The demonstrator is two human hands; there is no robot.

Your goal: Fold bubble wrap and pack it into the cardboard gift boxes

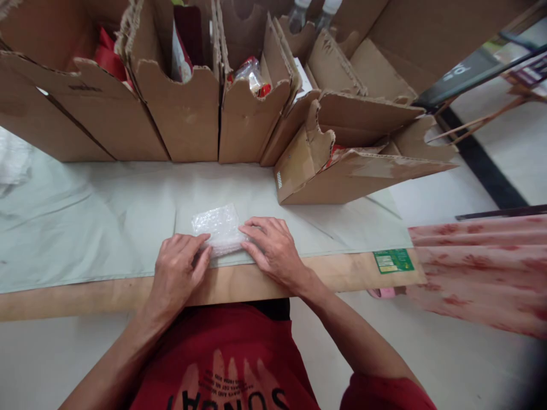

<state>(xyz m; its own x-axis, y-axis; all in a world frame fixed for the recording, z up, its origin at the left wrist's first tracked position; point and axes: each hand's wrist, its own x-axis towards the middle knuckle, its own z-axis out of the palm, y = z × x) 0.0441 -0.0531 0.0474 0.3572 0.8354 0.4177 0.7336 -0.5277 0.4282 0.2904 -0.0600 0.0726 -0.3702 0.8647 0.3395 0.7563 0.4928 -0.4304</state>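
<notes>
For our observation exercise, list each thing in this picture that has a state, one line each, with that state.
Bubble wrap: lying flat on the table cover, pressed at its near edge.
Left hand: fingers resting on the bubble wrap.
Right hand: palm down on the bubble wrap.
Cardboard boxes: upright, tops torn open.
Tipped box: leaning, flaps open.

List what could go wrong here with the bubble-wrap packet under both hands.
1. The bubble-wrap packet lies near the front edge of the table; pressed only by the left hand and right hand, it might slide off toward the person.
2. The grey sheet beneath looks creased and loose, so it may shift under pressure.
3. The tilted cardboard box sits close behind and could be knocked.
</notes>
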